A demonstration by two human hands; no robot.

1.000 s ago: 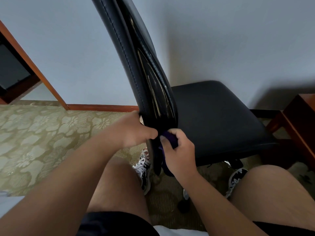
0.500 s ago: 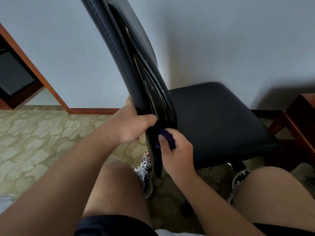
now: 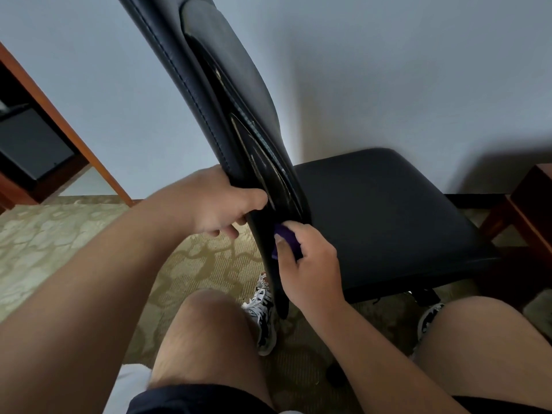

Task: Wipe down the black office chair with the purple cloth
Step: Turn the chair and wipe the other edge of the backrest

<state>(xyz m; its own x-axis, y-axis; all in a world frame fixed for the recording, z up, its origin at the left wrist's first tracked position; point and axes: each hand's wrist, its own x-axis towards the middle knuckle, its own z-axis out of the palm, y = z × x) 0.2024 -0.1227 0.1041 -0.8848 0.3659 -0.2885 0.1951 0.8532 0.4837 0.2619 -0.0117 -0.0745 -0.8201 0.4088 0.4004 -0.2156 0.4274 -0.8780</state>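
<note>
The right hand pinches the cloth, bunched small between thumb and curled fingers, and presses it to the low part of the backrest, on the glossy face towards the seat. Just above and to the left, the left hand clamps the backrest's near edge, thumb on the glossy face and fingers curled round behind. The chair stands on the carpet by the wall, its backrest tapering down between the person's knees.

The step looks like a wipe of the backrest's lower section. To do it well, the left hand should likely brace firmly, since an office chair tends to swivel under sideways pressure. Little of the cloth shows; opened flatter it would probably cover more per stroke. Pale streaks show higher on the glossy face, so long overlapping strokes along the curve seem wise. The narrow gap where backrest meets seat may trap dust and be easy to miss.
</note>
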